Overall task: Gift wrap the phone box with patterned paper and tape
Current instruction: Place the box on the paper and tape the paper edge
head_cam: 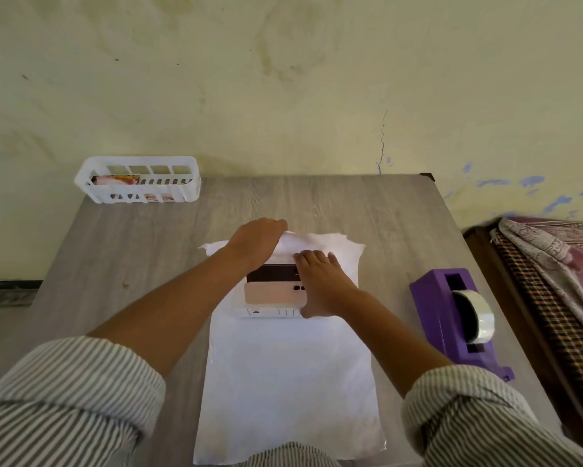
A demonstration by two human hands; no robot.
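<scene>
At the far left corner of the wooden table (121, 251), a white slotted basket (138, 179) holds colourful packets. The phone box (275, 293) lies mid-table on the white wrapping paper (288, 382). The left hand (258, 242) curls over the paper's far edge, folding it onto the box; the right hand (320, 281) presses flat, fingers together, on the fold. A purple tape dispenser (458, 318) sits right.

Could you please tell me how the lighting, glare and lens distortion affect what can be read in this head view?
Head view: soft even light, faint shadows only; the white paper is washed out, so no pattern shows; wide-angle bending curves the table edges and stretches the sleeves; the box print is too soft to read; the tape dispenser stays clear.
</scene>
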